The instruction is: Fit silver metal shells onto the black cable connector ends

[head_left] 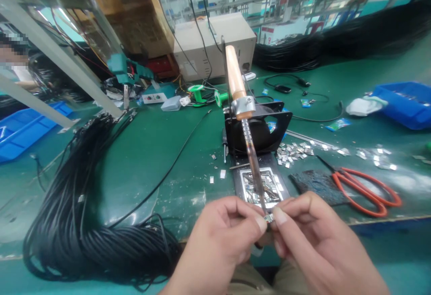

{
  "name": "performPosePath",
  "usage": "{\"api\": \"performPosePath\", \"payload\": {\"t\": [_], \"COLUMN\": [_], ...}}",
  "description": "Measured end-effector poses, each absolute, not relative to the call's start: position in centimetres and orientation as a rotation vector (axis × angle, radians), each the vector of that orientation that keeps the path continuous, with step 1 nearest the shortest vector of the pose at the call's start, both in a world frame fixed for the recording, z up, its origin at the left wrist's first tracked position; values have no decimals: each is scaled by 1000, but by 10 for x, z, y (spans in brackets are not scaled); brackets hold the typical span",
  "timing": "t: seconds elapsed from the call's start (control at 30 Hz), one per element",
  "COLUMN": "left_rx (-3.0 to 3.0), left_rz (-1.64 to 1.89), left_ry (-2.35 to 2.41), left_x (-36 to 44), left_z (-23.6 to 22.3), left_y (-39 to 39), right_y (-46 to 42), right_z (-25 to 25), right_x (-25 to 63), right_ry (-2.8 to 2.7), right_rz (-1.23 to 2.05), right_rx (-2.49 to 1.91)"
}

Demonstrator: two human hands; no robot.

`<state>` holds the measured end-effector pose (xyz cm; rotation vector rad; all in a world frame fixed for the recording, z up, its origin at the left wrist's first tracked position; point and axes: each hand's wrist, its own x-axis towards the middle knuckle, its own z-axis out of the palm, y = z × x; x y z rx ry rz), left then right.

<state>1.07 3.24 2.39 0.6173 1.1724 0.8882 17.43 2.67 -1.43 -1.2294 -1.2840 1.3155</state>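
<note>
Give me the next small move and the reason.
I'd probably ease the piece gently against the iron: the left hand and right hand have it between their fingertips, close to the iron's lower end; whether they already touch is unclear.

Cardboard box [138,23] beside beige case [202,59]

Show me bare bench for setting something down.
Largest: green bench between the cable bundle and the single cable. Smaller, lightly littered: between that cable and the fan. Crowded: beyond the right hand, where scissors and metal pieces lie.
</note>
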Motion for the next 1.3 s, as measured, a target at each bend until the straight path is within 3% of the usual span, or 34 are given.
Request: {"api": "performPosePath", "payload": {"t": [1.3], "left_rx": [623], "left_rz": [881], "left_ry": [1229], "left_x": [13], "left_z": [30], "left_y": [40], "right_y": [32], "right_z": [-11], "right_x": [166], "right_ry": [-1167], "right_rz": [1330], "right_rx": [-1248]}}
